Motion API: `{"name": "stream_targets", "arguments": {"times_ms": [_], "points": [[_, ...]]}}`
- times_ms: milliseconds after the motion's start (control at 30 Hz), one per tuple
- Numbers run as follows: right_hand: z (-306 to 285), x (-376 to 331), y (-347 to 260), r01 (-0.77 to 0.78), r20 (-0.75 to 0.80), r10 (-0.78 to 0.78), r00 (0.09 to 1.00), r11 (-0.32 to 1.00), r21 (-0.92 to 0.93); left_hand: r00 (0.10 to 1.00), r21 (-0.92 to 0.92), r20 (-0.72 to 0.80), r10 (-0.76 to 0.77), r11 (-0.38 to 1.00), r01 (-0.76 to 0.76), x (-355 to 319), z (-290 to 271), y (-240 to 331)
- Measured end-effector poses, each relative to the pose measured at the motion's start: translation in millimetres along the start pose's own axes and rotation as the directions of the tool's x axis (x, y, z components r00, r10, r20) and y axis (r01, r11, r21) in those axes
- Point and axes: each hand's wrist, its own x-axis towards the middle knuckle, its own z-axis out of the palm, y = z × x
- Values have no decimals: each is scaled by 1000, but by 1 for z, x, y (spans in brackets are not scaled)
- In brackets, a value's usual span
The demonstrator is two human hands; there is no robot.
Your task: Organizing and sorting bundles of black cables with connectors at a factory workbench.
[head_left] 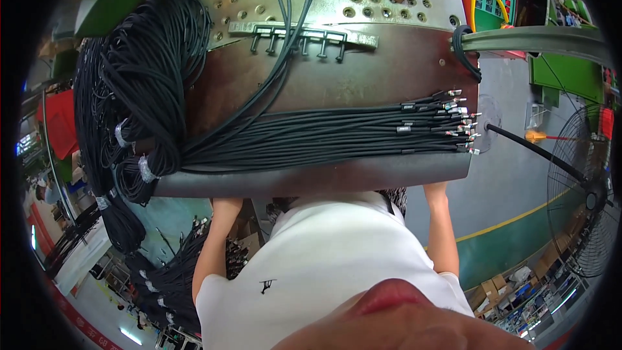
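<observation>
Black cables lie flat, side by side, across the middle of the frame. Stripped/terminated ends bunch at right of centre, close to the board's right edge. Brown work board sits under them, front lip curving just below the row.

My left hand is at that lip, left of centre. Only the wrist end shows; the rest goes under the board. Forearm slants up and a bit right, elbow out beside my white shirt. My right hand is at the lip too, right of centre, same deal: fingers hidden, forearm near vertical, leaning slightly left at the top. Arms well apart, one each side of my torso. Can't tell if either hand is spread, closed or gripping something.

Further out: thick cable bundle heaped upper left, clear wrap round one strand group. Pegged metal bar upper centre. Few loose cables run down past it. Fan at far right.
</observation>
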Motion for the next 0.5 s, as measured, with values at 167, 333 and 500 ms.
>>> {"name": "stream_targets", "arguments": {"times_ms": [167, 333, 500], "points": [[-4, 2, 11, 64, 82, -58, 995, 996, -69, 992, 19, 116, -48, 999, 46, 11, -12, 12], [-2, 10, 4, 73, 32, -71, 997, 996, -43, 1000, -47, -18, -10, 999, 9, 17, -21, 21], [-3, 16, -6, 8, 15, -8, 1000, 1000, -2, 1000, -62, 24, 14, 998, -12, 19, -30, 25]]}}
